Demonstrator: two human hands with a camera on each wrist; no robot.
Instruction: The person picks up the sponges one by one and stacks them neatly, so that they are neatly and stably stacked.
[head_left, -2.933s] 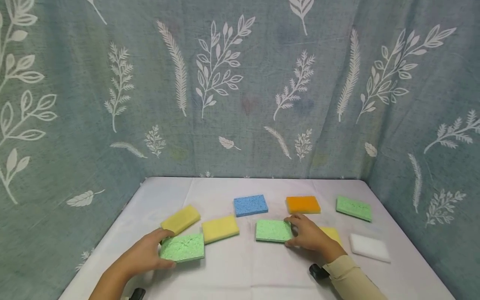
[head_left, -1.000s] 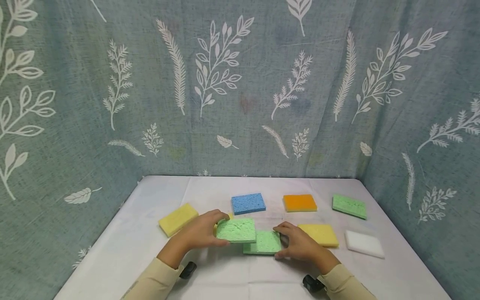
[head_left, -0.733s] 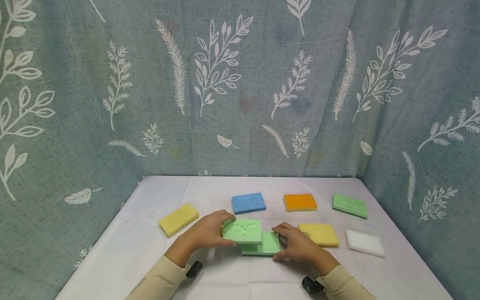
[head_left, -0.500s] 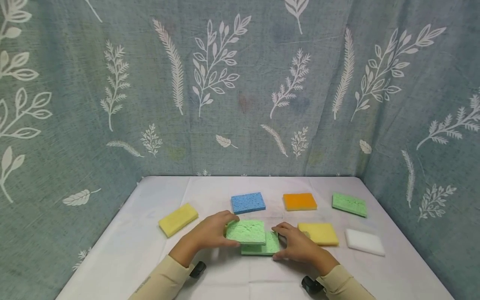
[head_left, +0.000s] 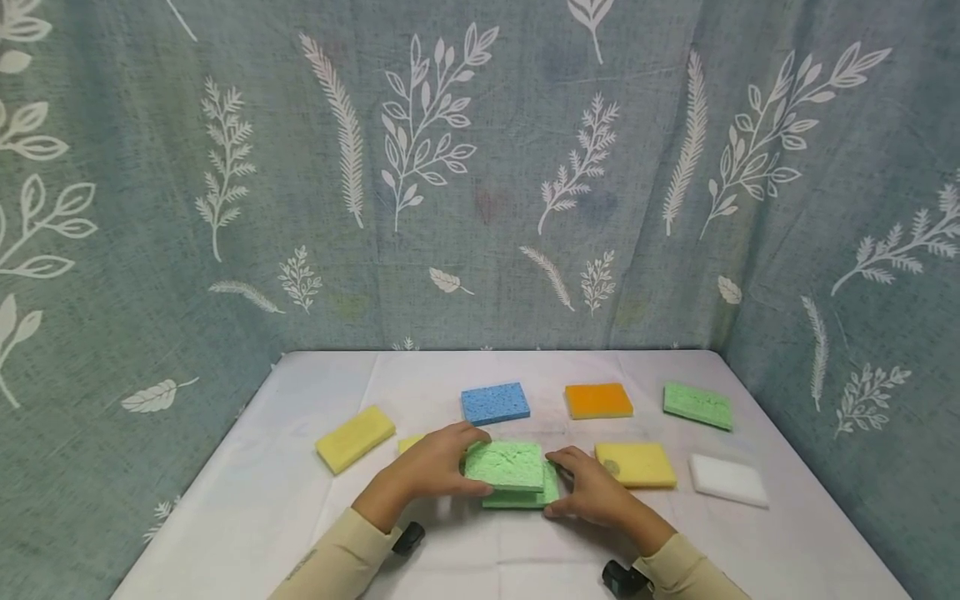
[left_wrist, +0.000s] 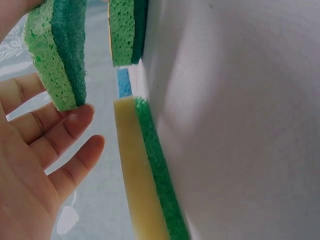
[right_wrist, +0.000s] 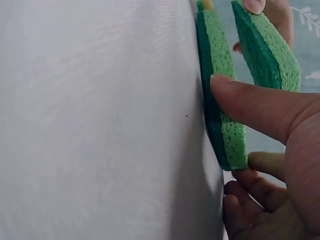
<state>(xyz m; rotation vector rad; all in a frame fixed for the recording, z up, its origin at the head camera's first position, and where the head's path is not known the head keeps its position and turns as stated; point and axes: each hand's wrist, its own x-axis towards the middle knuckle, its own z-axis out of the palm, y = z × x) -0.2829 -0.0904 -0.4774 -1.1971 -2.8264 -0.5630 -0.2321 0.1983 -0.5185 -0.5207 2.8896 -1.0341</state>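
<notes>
My left hand (head_left: 435, 468) holds a light green sponge (head_left: 504, 464) by its left end, thumb in front and fingers behind. In the right wrist view this raised sponge (right_wrist: 267, 47) is tilted, with a gap between it and the lower green sponge (right_wrist: 217, 47). That lower sponge lies on the table, and my right hand (head_left: 592, 493) grips its right end. From the head view the raised sponge overlaps most of the lower one. Both have a darker green scouring layer underneath. A yellow sponge (head_left: 409, 442) is partly hidden behind my left hand.
On the white table (head_left: 450, 567) lie another yellow sponge (head_left: 355, 439) at left, a blue sponge (head_left: 495, 403) and an orange sponge (head_left: 598, 401) behind. To the right are a yellow sponge (head_left: 637, 465), a white sponge (head_left: 728, 480) and a green sponge (head_left: 697, 405). Patterned curtains (head_left: 480, 208) surround the table.
My left hand has carried its green sponge rightward from the left side to over the lower one. My right hand has drawn the lower sponge left and nearer, uncovering the yellow sponge at right.
</notes>
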